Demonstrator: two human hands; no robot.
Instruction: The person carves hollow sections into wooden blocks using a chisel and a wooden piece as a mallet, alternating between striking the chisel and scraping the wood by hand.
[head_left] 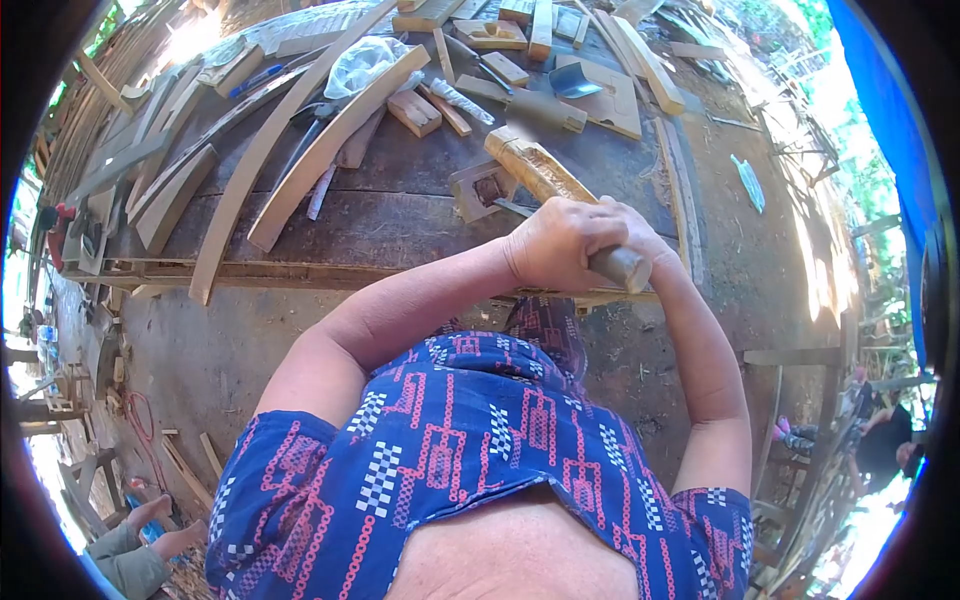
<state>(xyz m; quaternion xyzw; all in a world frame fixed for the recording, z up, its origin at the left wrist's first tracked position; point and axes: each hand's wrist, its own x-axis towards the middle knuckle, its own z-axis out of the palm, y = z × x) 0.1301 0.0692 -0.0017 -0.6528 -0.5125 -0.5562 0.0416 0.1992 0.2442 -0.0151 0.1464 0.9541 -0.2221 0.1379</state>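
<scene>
My left hand [560, 243] is closed around a chisel, whose rounded handle [622, 267] sticks out of the fist on the right. Its narrow blade [514, 208] comes out on the other side, beside a dark hollow in a small wood block [466, 191] on the bench. Close behind, my right hand [645, 240] is partly covered by the left and seems wrapped round the near end of a thick, worn wooden club [535, 165]. That club slants up and left over the bench. Whether the two hands touch, I cannot tell.
Long curved boards [335, 150] lie across the left of the workbench [390, 222]. Toward the back are wood offcuts [414, 113], a clear plastic bag [366, 66] and a blue-grey curved piece [573, 80]. Other people's limbs show at lower left and right.
</scene>
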